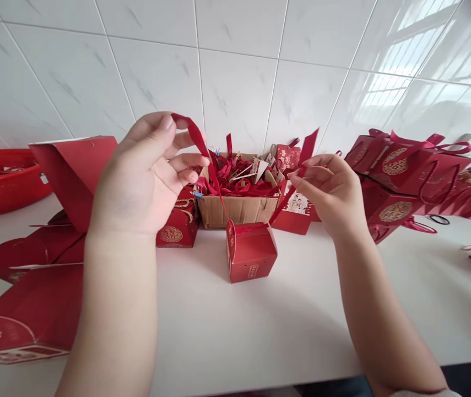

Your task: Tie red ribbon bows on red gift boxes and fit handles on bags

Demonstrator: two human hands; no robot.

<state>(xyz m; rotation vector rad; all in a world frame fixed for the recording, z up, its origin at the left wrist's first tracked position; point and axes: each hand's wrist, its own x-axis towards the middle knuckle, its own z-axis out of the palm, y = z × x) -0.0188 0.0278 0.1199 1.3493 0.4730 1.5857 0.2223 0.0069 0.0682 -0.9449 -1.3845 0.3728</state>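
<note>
A small red gift box stands upright on the white table, between and beyond my forearms. A red ribbon runs up from both sides of its top. My left hand is raised at the left, with one end of the ribbon pinched between thumb and fingers. Over on the right, my right hand pinches the other end, and its tip sticks up above the fingers. Both ribbon lengths look fairly taut and spread apart in a V.
Behind the box sits a cardboard carton full of red ribbons and tags. Unfolded red boxes lie at the left near a red basin. Finished gift boxes are stacked at the right. A tiled wall closes the back.
</note>
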